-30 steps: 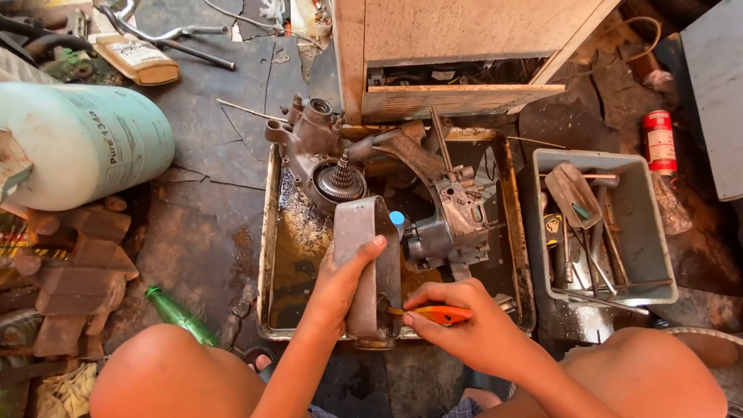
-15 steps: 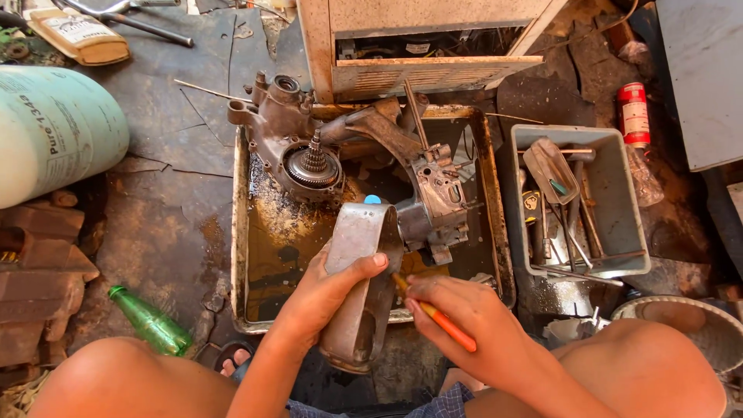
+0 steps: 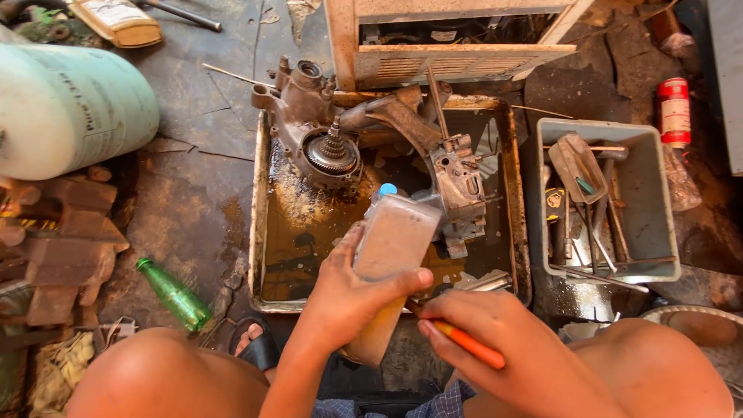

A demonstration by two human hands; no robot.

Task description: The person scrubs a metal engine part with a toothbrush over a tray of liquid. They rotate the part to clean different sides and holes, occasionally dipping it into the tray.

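Here, left hand (image 3: 348, 298) grips grey cover (image 3: 391, 244).

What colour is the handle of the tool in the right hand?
Orange: the tool handle in the right hand, seen in the head view.

Dark, cracked, oil-stained floor (image 3: 193, 193) in strong daylight. Pale gas cylinder (image 3: 70, 116) far left, bricks (image 3: 58, 248) near left, rusted metal cabinet (image 3: 457, 39) at the far side.

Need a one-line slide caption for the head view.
Left hand holds a grey metal cover over an oily metal tray; right hand grips an orange-handled tool beside it.
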